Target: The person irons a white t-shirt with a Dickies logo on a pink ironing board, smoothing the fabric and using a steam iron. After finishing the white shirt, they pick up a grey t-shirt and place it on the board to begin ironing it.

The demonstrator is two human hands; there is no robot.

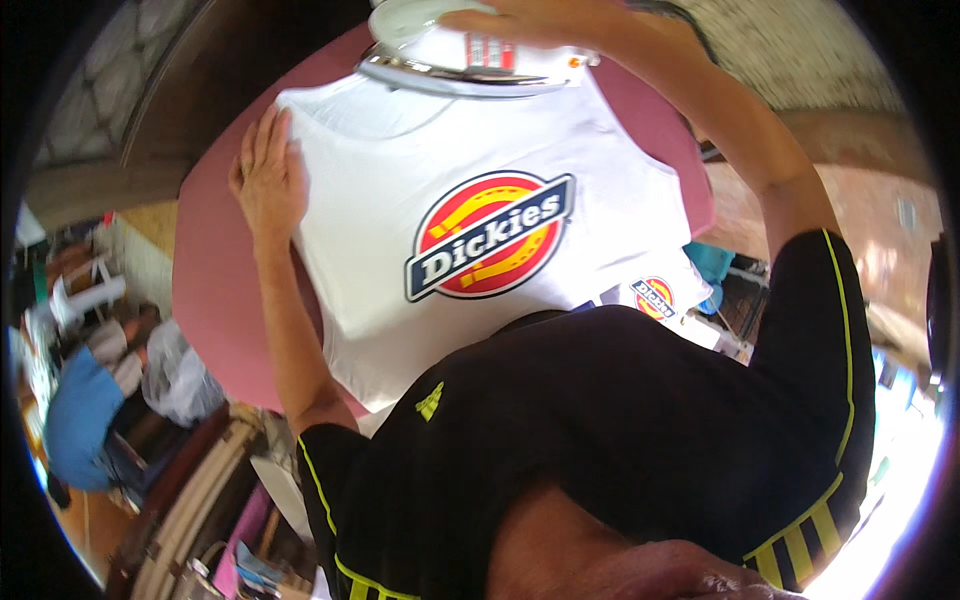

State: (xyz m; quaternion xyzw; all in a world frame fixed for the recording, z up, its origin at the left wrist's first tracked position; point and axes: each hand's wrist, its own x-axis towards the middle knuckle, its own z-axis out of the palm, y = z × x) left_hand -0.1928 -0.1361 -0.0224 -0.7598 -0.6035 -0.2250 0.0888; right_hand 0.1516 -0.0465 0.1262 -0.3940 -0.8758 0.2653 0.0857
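Observation:
A white sleeveless shirt [360,230] with a round red and yellow printed emblem lies spread over a mauve padded board [215,290]. At its far end sits a white clothes iron [435,50] with a shiny metal base, resting on the shirt near the neckline. My right hand [545,22] is closed around the iron's top, partly cut off by the upper edge of the view. On the left, my left hand [272,180] lies flat with its fingers stretched along the shirt's shoulder edge, holding nothing.
A second white piece [655,295] with a similar emblem hangs by the board's right side. To the left are a clear plastic bag [178,375], a blue cloth [85,420] and assorted clutter. A cord [690,20] runs behind my right arm.

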